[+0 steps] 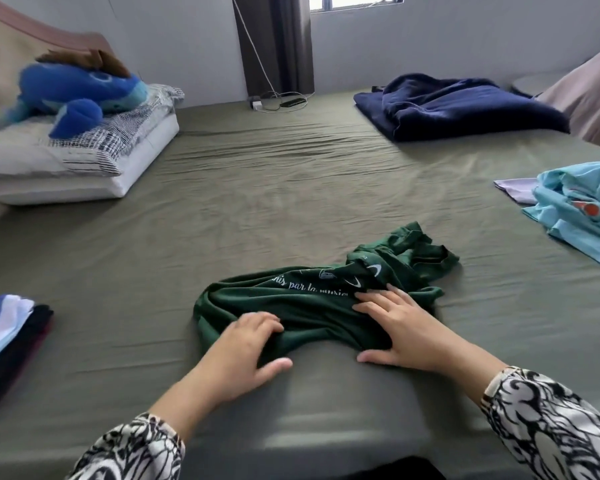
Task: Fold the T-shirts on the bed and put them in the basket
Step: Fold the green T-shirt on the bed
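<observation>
Shirt in hand: dark green T-shirt (pixel 312 303) lies crumpled near the front edge of the bed (pixel 257 188), with white script lettering showing on its top face; its far end bunches up toward the right.
Left hand: left hand (pixel 246 351) rests on the near left part of the green shirt, fingers (pixel 260 323) curled over the cloth and thumb out on the sheet below the hem, so it grips a fold of fabric.
Right hand: right hand (pixel 402 327) lies on the near right part of the same shirt, fingers spread and mostly straight, pressing the cloth flat; its thumb reaches out along the sheet under the edge of the fabric.
Sleeves: both forearms wear black-and-white patterned sleeves (pixel 555 420).
Other shirts: light blue T-shirt (pixel 582 209) lies loose at the right edge of the bed, over a pale lilac piece (pixel 515 188).
Folded pile: stack of folded clothes (pixel 7 334) sits at the left edge, pale blue and white on top, dark layers under it.
Far side: navy blanket (pixel 458 107) is heaped at the far right; blue plush toy (pixel 84 95) lies on two stacked pillows (pixel 80 161) at the far left.
Wall end: charger and cable (pixel 274 102) lie on the far edge below a dark curtain (pixel 278 43).
Basket: not in view.
</observation>
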